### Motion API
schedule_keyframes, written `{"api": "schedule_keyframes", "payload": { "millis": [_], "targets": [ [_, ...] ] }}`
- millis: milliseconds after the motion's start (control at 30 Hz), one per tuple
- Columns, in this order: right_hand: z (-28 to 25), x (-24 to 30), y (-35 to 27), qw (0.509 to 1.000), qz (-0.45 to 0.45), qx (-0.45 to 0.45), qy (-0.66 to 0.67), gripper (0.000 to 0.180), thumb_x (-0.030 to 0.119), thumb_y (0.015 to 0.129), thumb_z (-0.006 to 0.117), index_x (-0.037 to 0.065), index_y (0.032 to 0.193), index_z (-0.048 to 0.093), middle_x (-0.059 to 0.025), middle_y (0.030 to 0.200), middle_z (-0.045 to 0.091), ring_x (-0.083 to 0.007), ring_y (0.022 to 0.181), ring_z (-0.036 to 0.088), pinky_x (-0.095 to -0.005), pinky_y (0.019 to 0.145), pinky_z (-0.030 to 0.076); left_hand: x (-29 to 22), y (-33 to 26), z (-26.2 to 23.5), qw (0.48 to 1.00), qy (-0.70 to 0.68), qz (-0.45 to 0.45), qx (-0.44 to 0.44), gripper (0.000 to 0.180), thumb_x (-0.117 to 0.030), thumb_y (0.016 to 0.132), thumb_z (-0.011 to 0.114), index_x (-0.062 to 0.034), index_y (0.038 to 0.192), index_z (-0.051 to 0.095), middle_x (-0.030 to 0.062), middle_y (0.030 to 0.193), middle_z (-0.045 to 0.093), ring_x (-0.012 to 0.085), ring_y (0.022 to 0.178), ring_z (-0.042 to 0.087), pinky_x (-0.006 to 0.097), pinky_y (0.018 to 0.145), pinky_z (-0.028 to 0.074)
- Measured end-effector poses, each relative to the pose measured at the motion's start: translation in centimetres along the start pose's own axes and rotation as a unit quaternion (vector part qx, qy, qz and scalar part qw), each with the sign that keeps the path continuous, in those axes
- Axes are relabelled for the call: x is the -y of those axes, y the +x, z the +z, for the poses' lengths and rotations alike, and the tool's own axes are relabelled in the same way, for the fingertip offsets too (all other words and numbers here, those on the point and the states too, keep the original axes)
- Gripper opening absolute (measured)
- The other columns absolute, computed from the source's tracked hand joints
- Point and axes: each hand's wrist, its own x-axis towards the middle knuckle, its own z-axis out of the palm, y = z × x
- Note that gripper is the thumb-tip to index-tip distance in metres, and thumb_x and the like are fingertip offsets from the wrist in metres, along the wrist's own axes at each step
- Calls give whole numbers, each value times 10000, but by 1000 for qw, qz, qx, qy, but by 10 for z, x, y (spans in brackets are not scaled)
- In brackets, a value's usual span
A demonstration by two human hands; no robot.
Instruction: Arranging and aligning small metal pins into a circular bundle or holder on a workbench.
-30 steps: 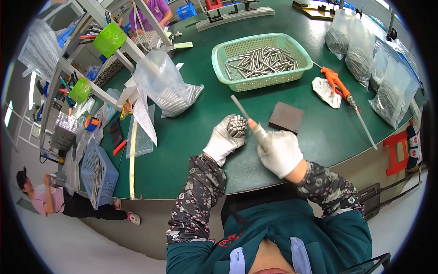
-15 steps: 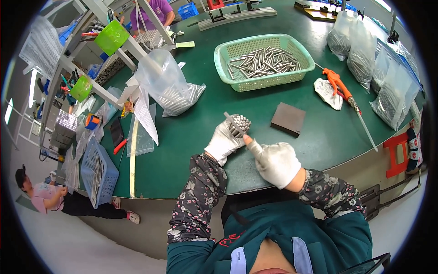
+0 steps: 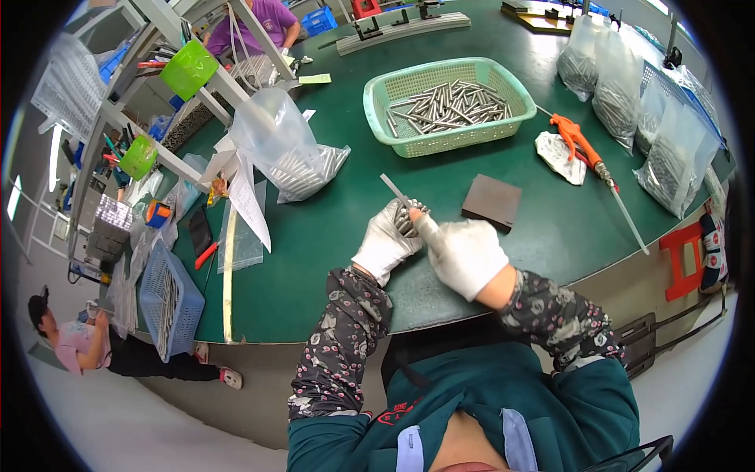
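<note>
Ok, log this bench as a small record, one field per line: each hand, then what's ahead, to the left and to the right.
Left hand: white-gloved left hand, closed around a bundle of metal rods
Right hand: white-gloved right hand, holding a slim gray stick at the bundle; contact unclear
Ahead: green basket containing loose rods
Left: translucent bag with rods inside
Right: dark rectangular block; farther right, orange-handled tool
</note>
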Motion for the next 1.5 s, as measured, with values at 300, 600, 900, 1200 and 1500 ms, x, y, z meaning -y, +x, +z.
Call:
{"api": "schedule_keyframes", "payload": {
  "millis": [300,600,900,1200,1500],
  "targets": [
    [-19,-6,-18,999,-30,23,21,436,111,698,524,61,1131,518,-33,547,541,-194,459,536,-332,423,405,0,0,-6,999,-28,-13,20,477,129,629,597,-19,1067,479,33,977,568,123,910,554,241,806,462],
    [-15,-10,-2,1000,-10,-10,11,445,105,720,514,73,1163,498,-42,546,535,-207,460,532,-336,430,410,2,1,-7,998,-50,-31,30,570,163,605,581,-35,1126,463,14,1025,551,119,946,541,244,815,455],
    [-1,-16,12,1000,-9,11,-21,465,94,707,523,84,1171,496,-37,549,529,-216,459,527,-341,438,408,-4,1,-8,997,-37,-39,64,560,139,625,607,-41,1129,439,18,1026,545,119,961,535,238,810,458],
    [-16,-32,-16,992,-118,35,2,590,59,682,533,46,1257,402,-30,526,500,-202,435,506,-330,413,377,-9,0,-11,997,-13,-40,60,505,111,606,639,-72,1059,513,-23,880,575,78,819,550,210,692,463],
    [-5,-35,20,993,-109,9,-33,414,110,760,478,47,1169,476,-19,568,543,-189,480,545,-321,426,404,-4,2,-12,992,-75,-53,88,575,135,601,641,-55,1117,472,-23,953,563,92,910,540,220,765,456]
  ]
}}
